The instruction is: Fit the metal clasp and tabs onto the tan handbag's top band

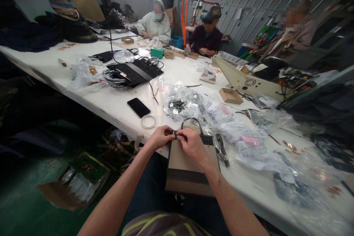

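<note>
A tan handbag with black trim [190, 158] lies at the table's front edge and partly over my lap. At its upper left corner, my left hand [163, 136] pinches the black trim. My right hand [190, 142] is closed beside it, its fingertips at the same strip; any small part between them is hidden. The bag's dark looped handle [191, 121] stands out beyond my right hand. To the right of the bag lies a black strap with a metal clasp [222, 151].
A phone [138, 107] and a tape roll [148, 121] lie left of the bag. Plastic bags [235, 129] cover the right side. Black handbags [134, 72] lie farther back. Several people sit or stand beyond the table. An open carton [83, 180] is on the floor.
</note>
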Action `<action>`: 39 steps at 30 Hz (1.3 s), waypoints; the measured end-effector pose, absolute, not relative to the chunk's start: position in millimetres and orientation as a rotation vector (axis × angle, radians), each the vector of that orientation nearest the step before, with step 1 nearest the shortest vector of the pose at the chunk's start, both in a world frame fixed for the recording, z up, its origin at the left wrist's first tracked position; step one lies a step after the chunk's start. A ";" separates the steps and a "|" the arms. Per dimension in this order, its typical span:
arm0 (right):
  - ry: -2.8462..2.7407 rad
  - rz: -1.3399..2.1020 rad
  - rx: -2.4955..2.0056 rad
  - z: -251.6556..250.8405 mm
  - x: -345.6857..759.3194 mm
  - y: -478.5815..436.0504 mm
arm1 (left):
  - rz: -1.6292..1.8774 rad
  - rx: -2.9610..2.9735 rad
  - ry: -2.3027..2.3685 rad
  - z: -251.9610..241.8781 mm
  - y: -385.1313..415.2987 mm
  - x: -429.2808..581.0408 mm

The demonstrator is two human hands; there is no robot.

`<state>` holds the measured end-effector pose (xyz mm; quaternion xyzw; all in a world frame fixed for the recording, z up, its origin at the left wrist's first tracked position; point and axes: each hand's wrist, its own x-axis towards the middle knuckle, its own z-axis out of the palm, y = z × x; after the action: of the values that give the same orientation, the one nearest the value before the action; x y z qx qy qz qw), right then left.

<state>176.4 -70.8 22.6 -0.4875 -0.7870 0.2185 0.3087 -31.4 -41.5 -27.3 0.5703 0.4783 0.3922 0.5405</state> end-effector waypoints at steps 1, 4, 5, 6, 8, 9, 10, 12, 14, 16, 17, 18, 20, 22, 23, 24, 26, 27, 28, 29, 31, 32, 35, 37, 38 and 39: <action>-2.077 0.578 -1.290 22.0 176.3 -71.1 | 0.932 1.358 1.141 -27.3 -41.6 -31.3; -2.051 0.573 -1.292 19.6 175.6 -71.7 | 0.932 1.334 1.135 -27.2 -41.8 -30.8; -2.044 0.568 -1.295 18.9 175.3 -71.9 | 0.932 1.323 1.131 -27.1 -41.8 -30.7; -2.043 0.563 -1.300 18.3 174.9 -72.3 | 0.930 1.319 1.130 -27.0 -41.8 -30.6; -2.049 0.550 -1.301 17.7 174.4 -74.1 | 0.928 1.337 1.138 -26.6 -41.8 -30.6; -2.054 0.548 -1.292 17.5 174.3 -75.7 | 0.927 1.351 1.146 -26.4 -41.8 -30.6; -2.060 0.549 -1.275 17.3 174.3 -77.5 | 0.927 1.363 1.154 -26.2 -41.8 -30.7; -2.062 0.564 -1.225 16.1 174.6 -81.7 | 0.929 1.371 1.164 -26.1 -41.7 -30.7; -2.040 0.580 -1.191 13.8 175.0 -85.3 | 0.929 1.358 1.165 -26.4 -41.5 -30.5; -2.006 0.580 -1.196 10.8 175.0 -87.2 | 0.925 1.345 1.162 -26.7 -41.4 -30.2; -1.993 0.575 -1.205 9.4 174.9 -87.4 | 0.922 1.339 1.160 -26.8 -41.3 -30.1; -1.986 0.567 -1.212 8.2 174.6 -87.3 | 0.921 1.332 1.157 -26.8 -41.3 -29.9; -1.987 0.551 -1.214 6.5 173.7 -86.5 | 0.916 1.323 1.154 -26.3 -41.3 -29.9; -1.990 0.529 -1.206 5.6 172.9 -85.9 | 0.912 1.325 1.161 -25.2 -41.3 -29.9; -1.989 0.516 -1.201 5.3 172.7 -85.9 | 0.911 1.328 1.165 -24.5 -41.3 -29.9; -1.986 0.506 -1.196 4.9 172.8 -86.1 | 0.910 1.329 1.165 -23.8 -41.2 -30.0; -1.971 0.495 -1.190 3.9 173.8 -86.9 | 0.909 1.323 1.154 -22.3 -41.1 -30.0; -1.965 0.498 -1.188 3.3 174.6 -87.2 | 0.908 1.319 1.145 -21.7 -41.0 -30.1; -1.963 0.506 -1.187 2.6 175.4 -87.5 | 0.907 1.315 1.138 -21.0 -40.9 -30.1; -1.965 0.514 -1.186 1.9 176.2 -87.5 | 0.906 1.314 1.131 -20.5 -40.8 -30.2; -1.981 0.527 -1.187 1.1 176.9 -86.7 | 0.903 1.314 1.123 -19.5 -40.9 -30.3; -1.990 0.531 -1.190 1.2 176.7 -85.8 | 0.904 1.316 1.122 -19.0 -41.0 -30.3; -2.023 0.557 -1.210 7.1 176.0 -82.5 | 0.905 1.334 1.133 -17.9 -41.4 -30.2; -2.053 0.595 -1.192 16.9 179.6 -81.5 | 0.898 1.364 1.164 -17.5 -41.8 -30.0; -2.046 0.598 -1.181 23.2 183.9 -82.2 | 0.890 1.374 1.183 -17.4 -42.1 -29.8; -2.020 0.578 -1.181 29.8 189.9 -84.1 | 0.882 1.381 1.199 -17.5 -42.4 -29.6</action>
<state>189.9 -84.1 29.8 -0.4575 -0.7826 0.2242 0.3577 -29.6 -42.4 -17.5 0.5778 0.5018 0.3690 0.5274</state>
